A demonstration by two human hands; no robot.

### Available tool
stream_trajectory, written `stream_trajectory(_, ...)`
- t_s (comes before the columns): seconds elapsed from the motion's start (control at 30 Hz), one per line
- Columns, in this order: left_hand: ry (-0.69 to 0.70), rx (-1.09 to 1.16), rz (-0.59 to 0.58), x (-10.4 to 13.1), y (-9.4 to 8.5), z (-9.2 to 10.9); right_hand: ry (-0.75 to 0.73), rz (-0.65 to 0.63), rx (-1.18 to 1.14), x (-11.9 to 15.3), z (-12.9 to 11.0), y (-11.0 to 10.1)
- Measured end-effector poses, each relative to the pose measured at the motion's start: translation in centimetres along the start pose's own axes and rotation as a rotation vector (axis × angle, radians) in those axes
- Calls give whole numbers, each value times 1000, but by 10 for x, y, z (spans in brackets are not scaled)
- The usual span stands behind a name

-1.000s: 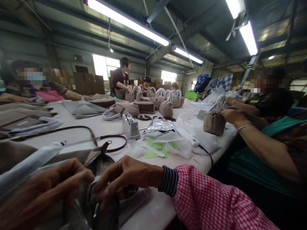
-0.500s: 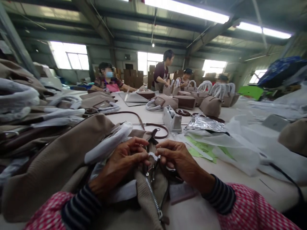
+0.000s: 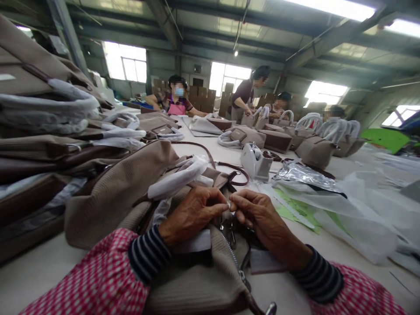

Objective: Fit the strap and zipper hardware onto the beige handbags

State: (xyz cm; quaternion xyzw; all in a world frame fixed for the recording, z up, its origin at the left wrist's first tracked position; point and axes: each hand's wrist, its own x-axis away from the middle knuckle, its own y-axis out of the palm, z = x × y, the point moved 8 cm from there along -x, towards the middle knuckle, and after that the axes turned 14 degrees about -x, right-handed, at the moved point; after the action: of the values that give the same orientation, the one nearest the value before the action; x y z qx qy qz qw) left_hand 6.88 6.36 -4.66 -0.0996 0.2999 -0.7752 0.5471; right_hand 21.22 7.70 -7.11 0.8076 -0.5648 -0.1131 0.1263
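Note:
A taupe ribbed bag (image 3: 200, 280) lies in front of me, its silver zipper (image 3: 233, 253) running toward the near edge. Over its far end, my left hand (image 3: 197, 212) and my right hand (image 3: 259, 216) meet with fingertips nearly touching. Both are closed in a pinch around a tiny whitish bit between them, too small and covered to name. One bag handle (image 3: 179, 177) in white wrapping stands just beyond my left hand.
Taupe bags (image 3: 36, 153) are heaped at the left. A white tape dispenser (image 3: 256, 162) stands ahead, with green paper (image 3: 295, 210) and clear plastic (image 3: 364, 210) to the right. Across the table are several people and more bags (image 3: 316, 151).
The view has swung left, so things sit further right. My fingertips have come closer together, and the white scalloped strip between them is now mostly hidden.

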Motion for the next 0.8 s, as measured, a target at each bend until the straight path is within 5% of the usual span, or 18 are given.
stream_trajectory(0.4, 20, -437, -11, 1, 2, 4, -18, 27, 233, 7, 5, 6)
stream_trajectory(0.8, -95, -279, -135, -1, 7, -29, 8, -2, -35, 0, 10, 0)
